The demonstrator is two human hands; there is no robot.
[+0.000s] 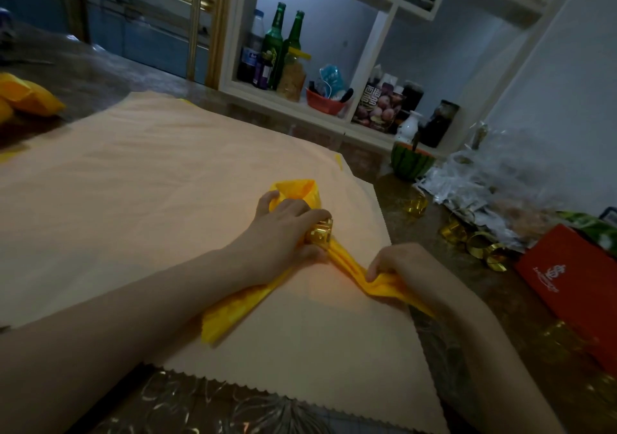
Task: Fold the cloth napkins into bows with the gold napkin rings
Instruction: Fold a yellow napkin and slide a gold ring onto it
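A yellow cloth napkin (233,310) lies folded on a peach cloth (150,183) spread over the table. A gold napkin ring (321,233) sits around the napkin's gathered middle. My left hand (287,230) grips the ring and the napkin there, with a yellow loop showing beyond its fingers. My right hand (397,266) pinches the napkin's right tail just right of the ring. The left tail runs out from under my left wrist.
Several loose gold rings (477,243) lie on the patterned table at right, beside a red box (574,280) and crinkled plastic bags (484,179). Yellow folded napkins (26,96) sit at far left. Behind stand shelves with green bottles (283,46) and jars.
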